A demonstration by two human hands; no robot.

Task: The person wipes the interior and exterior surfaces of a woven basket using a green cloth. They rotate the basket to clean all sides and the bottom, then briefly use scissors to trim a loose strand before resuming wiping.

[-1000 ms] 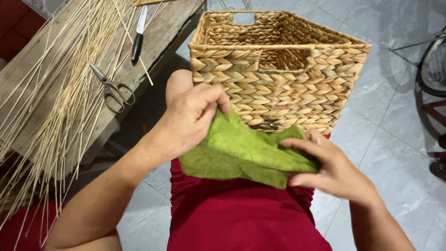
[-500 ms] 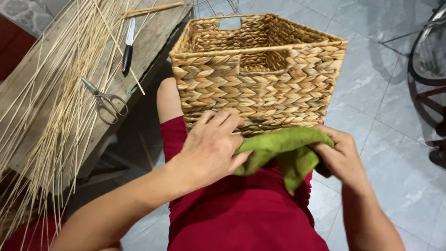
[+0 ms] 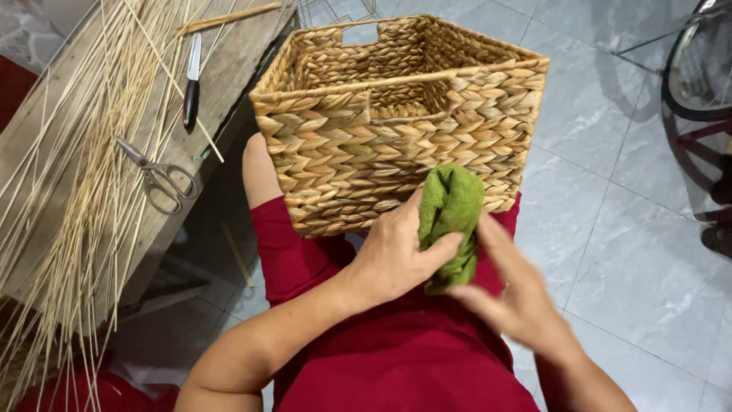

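we bunch a green cloth (image 3: 451,215) against the woven basket (image 3: 396,122) on our lap, at its 6 o'clock wall. our left hand (image 3: 396,255) closes on the cloth; our right hand (image 3: 518,297) hovers half open beside it. soft and light, it looks best pinched at the folded bulk.

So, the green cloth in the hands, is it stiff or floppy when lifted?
Probably floppy: the green cloth is bunched into a soft wad between the left hand and right hand, and its lower end droops. It looks light, held by the fingers alone. The fuzzy surface suggests it will hardly slip.
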